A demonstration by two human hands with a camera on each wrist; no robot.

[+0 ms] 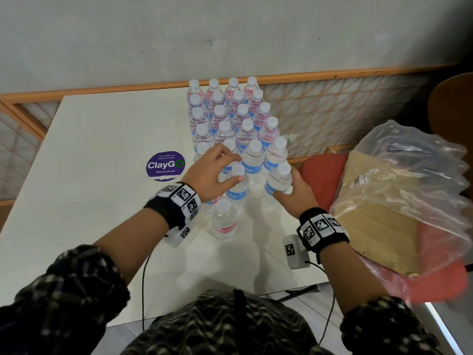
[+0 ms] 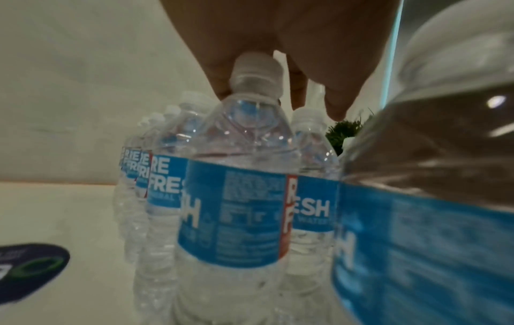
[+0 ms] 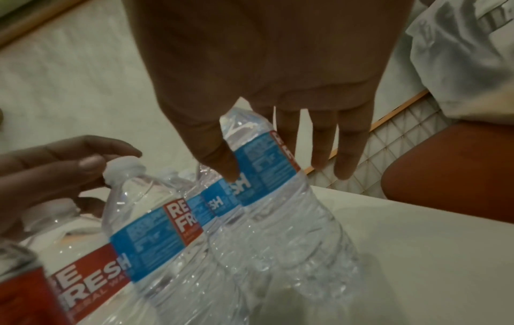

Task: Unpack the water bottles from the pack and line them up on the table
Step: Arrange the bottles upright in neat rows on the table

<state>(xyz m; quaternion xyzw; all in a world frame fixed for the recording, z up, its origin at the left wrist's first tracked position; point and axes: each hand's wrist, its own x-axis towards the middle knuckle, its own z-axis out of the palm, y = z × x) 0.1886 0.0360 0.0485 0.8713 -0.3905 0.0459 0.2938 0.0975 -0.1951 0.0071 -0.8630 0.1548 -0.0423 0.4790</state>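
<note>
Several clear water bottles (image 1: 240, 116) with white caps and blue labels stand in rows on the white table (image 1: 102, 201). My left hand (image 1: 239, 168) reaches over the near end of the rows and pinches the cap of one bottle (image 1: 236, 190) between thumb and forefinger; another bottle (image 2: 236, 198) stands under its palm. My right hand (image 1: 284, 188) grips a bottle (image 1: 280, 175) round its label at the right end, thumb in front and fingers (image 3: 347, 143) behind. One bottle (image 1: 224, 221) stands alone nearest me.
A crumpled clear plastic wrap (image 1: 414, 162) with a cardboard tray (image 1: 371, 201) in it lies on a red chair (image 1: 322, 175) to the right of the table. A purple round sticker (image 1: 165, 165) is on the tabletop left of the bottles.
</note>
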